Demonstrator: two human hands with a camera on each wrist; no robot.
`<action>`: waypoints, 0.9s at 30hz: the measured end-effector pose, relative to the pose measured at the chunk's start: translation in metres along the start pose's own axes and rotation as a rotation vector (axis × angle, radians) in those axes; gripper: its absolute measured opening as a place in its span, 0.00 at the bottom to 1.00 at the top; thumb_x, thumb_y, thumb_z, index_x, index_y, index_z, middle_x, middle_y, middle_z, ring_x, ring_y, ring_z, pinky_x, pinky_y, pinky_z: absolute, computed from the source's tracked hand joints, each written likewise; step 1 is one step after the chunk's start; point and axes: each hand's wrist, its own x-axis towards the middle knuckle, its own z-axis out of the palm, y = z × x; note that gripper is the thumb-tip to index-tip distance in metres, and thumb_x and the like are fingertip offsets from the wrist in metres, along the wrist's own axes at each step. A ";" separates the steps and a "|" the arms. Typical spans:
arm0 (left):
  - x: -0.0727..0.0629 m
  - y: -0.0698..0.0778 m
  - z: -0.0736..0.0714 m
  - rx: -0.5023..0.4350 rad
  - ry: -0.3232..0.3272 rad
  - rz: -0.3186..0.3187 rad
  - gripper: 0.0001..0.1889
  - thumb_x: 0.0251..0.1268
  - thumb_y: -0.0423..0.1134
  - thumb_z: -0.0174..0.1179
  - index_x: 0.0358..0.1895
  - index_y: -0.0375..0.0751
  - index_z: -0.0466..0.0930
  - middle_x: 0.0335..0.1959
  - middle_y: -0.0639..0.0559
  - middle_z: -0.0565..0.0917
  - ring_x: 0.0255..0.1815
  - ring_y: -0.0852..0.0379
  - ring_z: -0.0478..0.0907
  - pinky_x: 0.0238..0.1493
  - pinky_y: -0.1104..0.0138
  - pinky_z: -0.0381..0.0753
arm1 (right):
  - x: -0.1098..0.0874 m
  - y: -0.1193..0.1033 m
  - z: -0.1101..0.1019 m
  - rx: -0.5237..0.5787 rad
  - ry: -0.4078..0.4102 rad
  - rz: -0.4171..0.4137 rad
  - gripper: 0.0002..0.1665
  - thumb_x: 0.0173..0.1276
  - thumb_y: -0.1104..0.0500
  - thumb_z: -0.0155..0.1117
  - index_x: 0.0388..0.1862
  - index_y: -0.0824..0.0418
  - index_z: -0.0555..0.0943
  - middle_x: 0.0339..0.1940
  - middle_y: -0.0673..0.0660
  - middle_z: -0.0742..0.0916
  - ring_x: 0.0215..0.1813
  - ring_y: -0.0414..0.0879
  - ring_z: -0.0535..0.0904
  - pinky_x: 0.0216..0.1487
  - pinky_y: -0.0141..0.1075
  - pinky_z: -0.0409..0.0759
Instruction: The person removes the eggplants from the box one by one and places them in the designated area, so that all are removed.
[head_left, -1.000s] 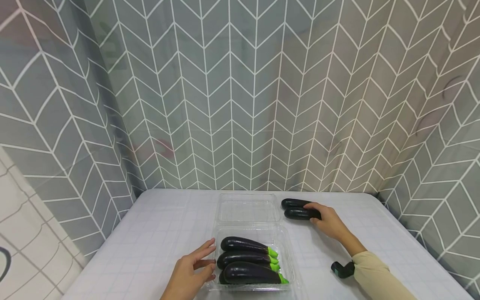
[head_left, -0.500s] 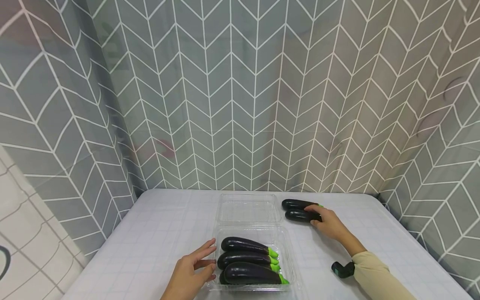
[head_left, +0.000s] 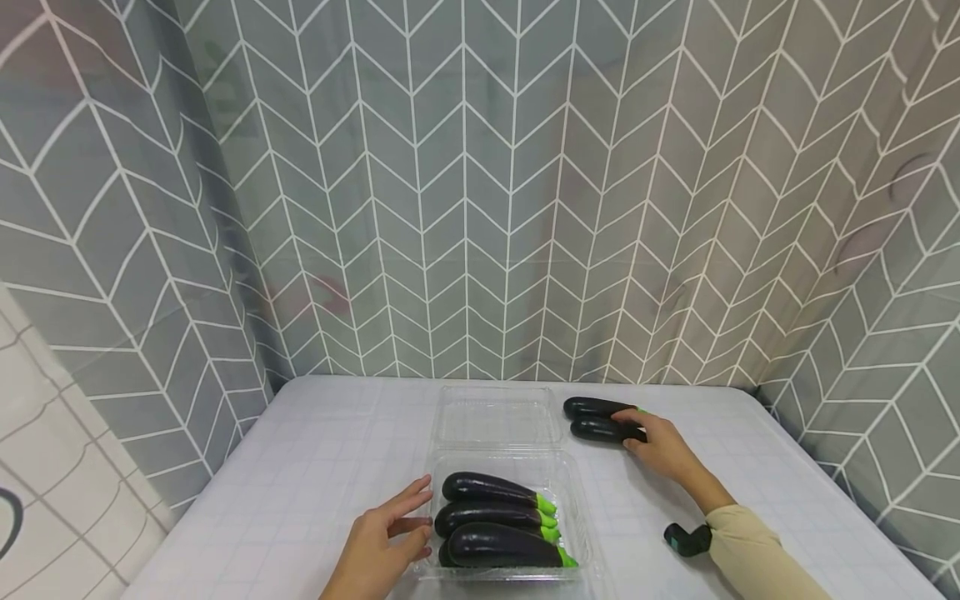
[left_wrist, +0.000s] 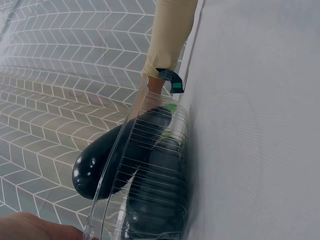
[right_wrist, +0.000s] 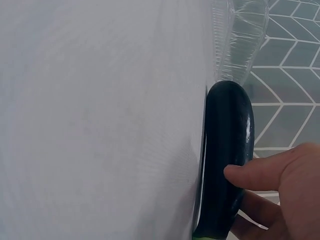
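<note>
In the head view, my right hand (head_left: 662, 447) holds the nearer of two dark eggplants that lie side by side on the table. The right wrist view shows its thumb across this eggplant (right_wrist: 226, 135) and other fingers bent along the far side. Right behind it lies the second eggplant (head_left: 588, 407), its green stem end partly covered by my fingers. My left hand (head_left: 381, 533) is at the left wall of a clear plastic clamshell box (head_left: 583, 521), fingers spread, fingertips right at the rim. Several eggplants (head_left: 491, 514) with bright green stems lie in the box, stacked at the front.
The box's clear lid (head_left: 495, 419) lies folded back flat on the white-covered table (head_left: 337, 450), just left of the two eggplants. A dark strap device (head_left: 686, 540) sits at my right wrist. Grey patterned curtains (head_left: 487, 208) stand around the table's back and sides.
My right hand has shifted very slightly to the right and down with the nearer eggplant, and the farther eggplant's green stem now shows. The left hand and box stay in place.
</note>
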 end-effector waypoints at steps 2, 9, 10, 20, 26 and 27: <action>0.001 0.000 0.000 0.000 0.001 -0.002 0.29 0.66 0.27 0.64 0.68 0.18 0.71 0.77 0.31 0.65 0.56 0.38 0.83 0.40 0.62 0.91 | 0.000 0.000 0.000 -0.003 0.003 0.001 0.25 0.62 0.74 0.69 0.59 0.67 0.83 0.60 0.73 0.83 0.66 0.75 0.74 0.65 0.70 0.71; 0.001 0.000 0.001 -0.007 0.003 -0.011 0.29 0.66 0.27 0.64 0.69 0.19 0.71 0.77 0.32 0.65 0.56 0.38 0.83 0.40 0.62 0.91 | 0.000 0.001 0.000 -0.014 0.005 0.004 0.25 0.63 0.75 0.69 0.60 0.68 0.83 0.61 0.73 0.83 0.66 0.75 0.73 0.65 0.70 0.71; 0.001 0.000 0.001 -0.009 0.003 -0.013 0.29 0.66 0.26 0.64 0.69 0.19 0.71 0.77 0.32 0.65 0.56 0.38 0.83 0.40 0.62 0.91 | 0.001 0.001 0.000 -0.016 0.006 0.004 0.25 0.63 0.75 0.69 0.60 0.68 0.83 0.61 0.73 0.83 0.66 0.75 0.73 0.65 0.70 0.71; 0.001 0.002 0.001 -0.033 0.007 -0.024 0.29 0.66 0.26 0.64 0.69 0.19 0.71 0.78 0.32 0.64 0.57 0.37 0.83 0.40 0.61 0.91 | 0.000 -0.001 -0.006 -0.029 0.028 -0.009 0.24 0.63 0.76 0.68 0.60 0.69 0.83 0.61 0.75 0.82 0.66 0.75 0.73 0.66 0.69 0.71; 0.000 0.002 0.002 -0.037 0.013 -0.029 0.29 0.66 0.26 0.65 0.69 0.19 0.71 0.78 0.32 0.64 0.57 0.38 0.83 0.40 0.61 0.91 | -0.002 -0.007 -0.011 -0.031 0.045 -0.013 0.24 0.64 0.74 0.68 0.60 0.70 0.82 0.61 0.74 0.82 0.65 0.74 0.74 0.65 0.68 0.72; -0.001 0.002 0.002 -0.038 0.014 -0.031 0.29 0.66 0.26 0.65 0.69 0.19 0.71 0.78 0.32 0.64 0.57 0.38 0.83 0.40 0.62 0.91 | -0.002 -0.009 -0.012 -0.027 0.050 -0.015 0.24 0.64 0.74 0.69 0.60 0.70 0.82 0.61 0.74 0.82 0.65 0.74 0.74 0.65 0.68 0.72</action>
